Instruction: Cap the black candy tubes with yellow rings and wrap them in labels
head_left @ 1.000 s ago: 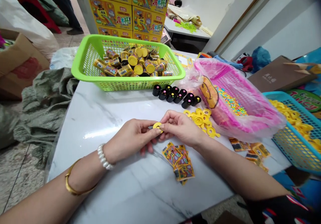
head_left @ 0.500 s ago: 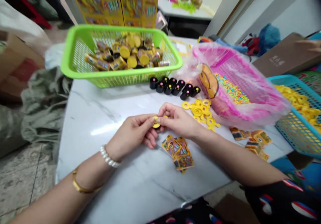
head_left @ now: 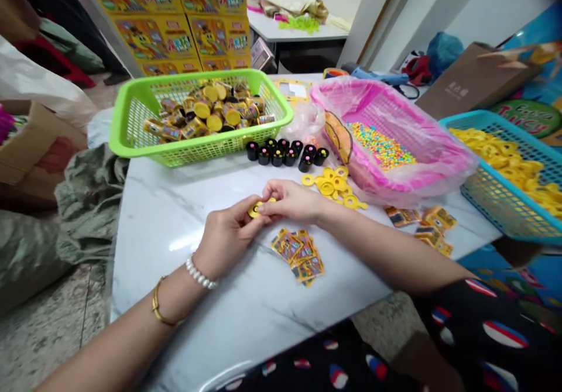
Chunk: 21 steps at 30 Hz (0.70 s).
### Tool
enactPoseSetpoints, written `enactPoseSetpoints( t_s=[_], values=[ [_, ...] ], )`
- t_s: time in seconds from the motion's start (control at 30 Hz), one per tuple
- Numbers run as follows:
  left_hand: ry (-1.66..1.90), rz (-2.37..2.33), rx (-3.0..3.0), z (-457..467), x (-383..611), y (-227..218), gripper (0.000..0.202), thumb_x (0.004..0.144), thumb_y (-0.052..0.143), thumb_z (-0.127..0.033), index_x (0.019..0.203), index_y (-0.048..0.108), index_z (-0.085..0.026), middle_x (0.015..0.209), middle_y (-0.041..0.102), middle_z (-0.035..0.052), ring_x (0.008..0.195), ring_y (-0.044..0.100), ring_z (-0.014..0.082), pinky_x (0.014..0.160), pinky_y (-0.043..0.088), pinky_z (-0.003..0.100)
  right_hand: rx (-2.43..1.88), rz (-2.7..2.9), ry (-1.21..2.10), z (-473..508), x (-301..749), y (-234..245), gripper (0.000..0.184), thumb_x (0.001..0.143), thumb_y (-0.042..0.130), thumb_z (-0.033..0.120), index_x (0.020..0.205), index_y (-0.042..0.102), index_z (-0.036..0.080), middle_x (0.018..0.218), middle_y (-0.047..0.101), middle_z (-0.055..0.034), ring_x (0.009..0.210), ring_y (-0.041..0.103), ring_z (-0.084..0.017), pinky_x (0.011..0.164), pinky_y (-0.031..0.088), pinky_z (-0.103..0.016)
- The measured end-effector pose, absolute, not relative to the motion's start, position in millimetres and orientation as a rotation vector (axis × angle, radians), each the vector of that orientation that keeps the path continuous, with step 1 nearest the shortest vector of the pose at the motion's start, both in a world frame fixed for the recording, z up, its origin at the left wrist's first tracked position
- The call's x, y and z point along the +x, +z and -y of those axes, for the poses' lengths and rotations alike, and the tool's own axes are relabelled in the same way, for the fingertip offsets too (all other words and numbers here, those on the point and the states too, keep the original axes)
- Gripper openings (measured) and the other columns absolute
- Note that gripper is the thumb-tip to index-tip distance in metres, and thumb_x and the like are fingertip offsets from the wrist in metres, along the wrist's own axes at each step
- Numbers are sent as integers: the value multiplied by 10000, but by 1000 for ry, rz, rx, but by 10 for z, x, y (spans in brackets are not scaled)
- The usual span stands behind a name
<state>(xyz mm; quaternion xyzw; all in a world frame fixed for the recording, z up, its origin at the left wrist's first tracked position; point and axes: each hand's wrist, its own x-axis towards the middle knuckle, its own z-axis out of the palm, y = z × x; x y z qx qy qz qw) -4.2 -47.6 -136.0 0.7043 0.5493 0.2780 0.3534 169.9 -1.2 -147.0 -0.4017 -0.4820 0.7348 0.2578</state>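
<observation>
Yellow plastic ring [head_left: 255, 209] pinched at rim between closed fingertips of left hand [head_left: 228, 234] and right hand [head_left: 292, 200], held above centre of marble table [head_left: 167, 298]; rim grip leaves ring face mostly clear; loose yellow rings [head_left: 333, 186] lie toward far edge, printed cards [head_left: 297, 254] just beside hands.

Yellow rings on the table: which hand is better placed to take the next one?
Probably the right hand: it sits closer to the yellow rings, which lie on its side, than the left hand does. But both hands are holding one ring, so the right would have to release it first.
</observation>
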Motion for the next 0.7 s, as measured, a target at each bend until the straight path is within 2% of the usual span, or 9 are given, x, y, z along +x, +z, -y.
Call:
enactPoseSetpoints(
  t_s=[0.1,0.2,0.3,0.47,0.6,0.7],
  values=[
    [659,-1368,1666,481,-54,-1352,425,819,629,-466,1140,685,-193,522,550,-59,454,448,104,463,350,203,-1054,1285,2011,15,1719,-1478,277,725,748,176,827,490,175,565,654,51,469,615,-88,502,508,-185],
    [661,-1289,1540,458,-81,-1364,457,819,630,-485,1155,657,-178,525,557,-54,413,447,102,429,349,211,-953,1195,2137,-17,1780,-1498,246,749,750,257,864,574,128,647,685,-2,570,676,-107,603,565,-219],
    [640,-1231,1467,436,-104,-1361,455,800,658,-479,1136,660,-172,520,560,-54,395,435,92,400,332,200,-857,1105,2244,-64,1862,-1507,300,751,754,280,954,613,109,686,701,-33,626,703,-133,677,595,-272],
    [562,-1176,1340,407,-113,-1278,441,803,652,-494,1079,674,-151,563,631,-6,459,570,128,443,440,218,-754,1117,2397,-123,1955,-1462,400,803,712,282,1138,586,103,811,731,-80,765,726,-161,781,595,-333],
    [525,-1180,1262,376,-94,-1213,384,862,558,-491,909,689,-133,602,648,27,488,619,132,453,478,211,-791,1197,2323,-109,1941,-1452,397,764,735,200,1116,578,102,792,724,-55,755,721,-151,786,595,-326],
    [486,-1186,1228,374,-80,-1220,343,878,538,-445,897,695,-141,600,640,15,447,599,111,426,470,194,-846,1285,2231,-74,1899,-1484,351,751,733,151,1058,566,118,715,710,-21,668,710,-139,723,605,-315]
  ],
)
